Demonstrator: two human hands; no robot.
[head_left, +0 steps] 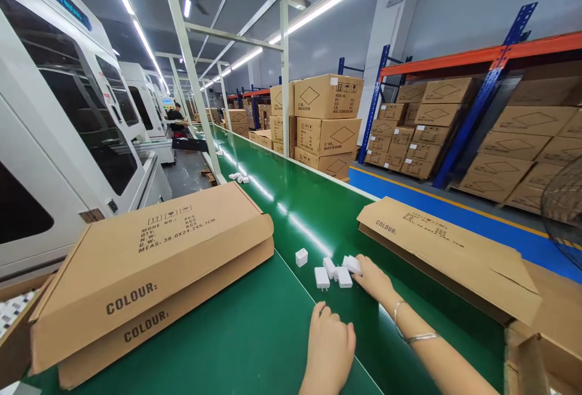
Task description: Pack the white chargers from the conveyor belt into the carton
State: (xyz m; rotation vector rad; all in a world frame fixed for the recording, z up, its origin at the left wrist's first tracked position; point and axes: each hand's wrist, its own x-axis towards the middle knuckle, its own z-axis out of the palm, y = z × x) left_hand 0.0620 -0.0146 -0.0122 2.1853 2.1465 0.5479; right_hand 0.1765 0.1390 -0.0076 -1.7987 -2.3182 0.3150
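Note:
Several white plug-in chargers lie in a loose group on the green conveyor belt. One charger point(301, 257) sits apart on the left, and another charger point(322, 278) has its metal prongs toward me. My right hand point(375, 280), with bracelets on its wrist, grips a charger point(351, 264) at the right end of the group. Closer to me, my left hand point(331, 343) hovers over the belt's near side with curled fingers. Its palm faces away, so whatever it may hold is hidden.
Stacked flat cartons point(182, 243) stand at left; another carton point(445, 249) lies along the belt's right side. An open box point(531, 352) is at lower right. More chargers point(239, 177) lie farther up the belt point(291, 201). A person point(176, 117) works far back.

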